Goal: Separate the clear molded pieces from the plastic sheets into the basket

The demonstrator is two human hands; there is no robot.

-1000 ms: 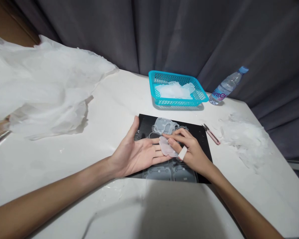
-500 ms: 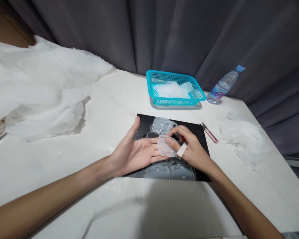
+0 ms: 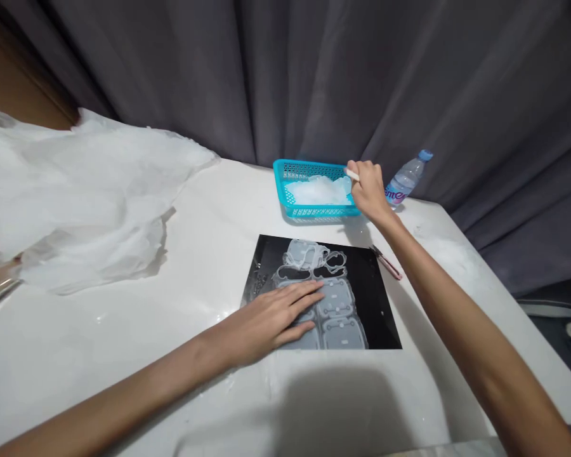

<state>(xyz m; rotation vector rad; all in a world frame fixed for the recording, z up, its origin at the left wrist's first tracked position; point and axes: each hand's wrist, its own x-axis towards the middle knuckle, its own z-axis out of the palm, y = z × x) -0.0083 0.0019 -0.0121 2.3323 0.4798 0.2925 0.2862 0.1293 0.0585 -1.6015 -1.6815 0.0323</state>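
My left hand (image 3: 280, 315) lies palm down, fingers stretched out, on a sheet of translucent moulded pieces (image 3: 335, 298). The sheet rests on a black board (image 3: 374, 298) and has cut-out openings near its far end. My right hand (image 3: 368, 190) is at the right end of a blue-green perforated basket (image 3: 309, 211), its fingers curled. Whatever is in that hand, if anything, is hidden. A white band (image 3: 353, 174) shows around one of its digits. Inside the basket is a heap of whitish translucent pieces (image 3: 316, 190).
Pink-handled snips (image 3: 387, 263) lie by the board's right edge. A water bottle (image 3: 406, 181) stands behind my right hand. A large pile of white translucent sheeting (image 3: 76, 197) covers the table's left. Clear scraps (image 3: 438, 244) lie at the right, partly behind my forearm.
My right hand has moved from my left palm up to the basket, taking the small translucent piece away from it. My left hand has turned over and now lies flat on the sheet.
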